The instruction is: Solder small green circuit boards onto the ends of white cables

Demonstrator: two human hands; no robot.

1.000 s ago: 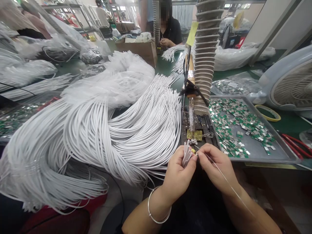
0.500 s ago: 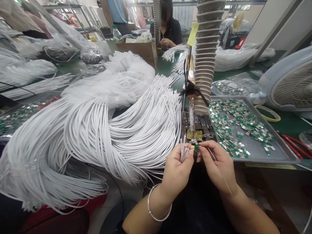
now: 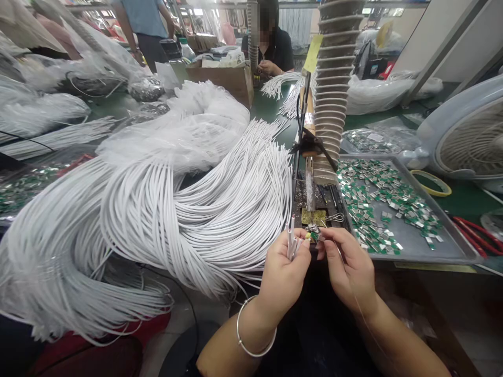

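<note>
White cable ends (image 3: 291, 245) are standing up in a small bunch just below and right of the frame's middle, and our left hand (image 3: 285, 272) is gripping them, thumb pressed across. Beside its fingertips we are seeing a small green board (image 3: 314, 236) with a yellow bit next to it, near the tip of the soldering iron (image 3: 310, 183); exactly what is touching there is too small to tell. Our right hand (image 3: 349, 269) is pinching a thin wire (image 3: 359, 301), which is trailing down across the wrist toward the lower right; a pale little piece is showing at its fingertips. Both hands are working close together. A yellow pad (image 3: 321, 217) is lying just above them, a bent metal loop (image 3: 335, 218) beside it.

A great sheaf of white cables (image 3: 228, 209), partly under a clear plastic bag (image 3: 181, 131), is filling the left and centre. On the right, a grey tray (image 3: 412, 245) is holding scattered green-and-silver boards (image 3: 408, 201), with red-handled pliers (image 3: 469, 238) lying past its right edge and a fan (image 3: 471, 136) standing above. A ribbed hose (image 3: 334, 89) is hanging at upper right of centre. At top centre, a co-worker in a dark top (image 3: 285, 50) is sitting with hands raised together.
</note>
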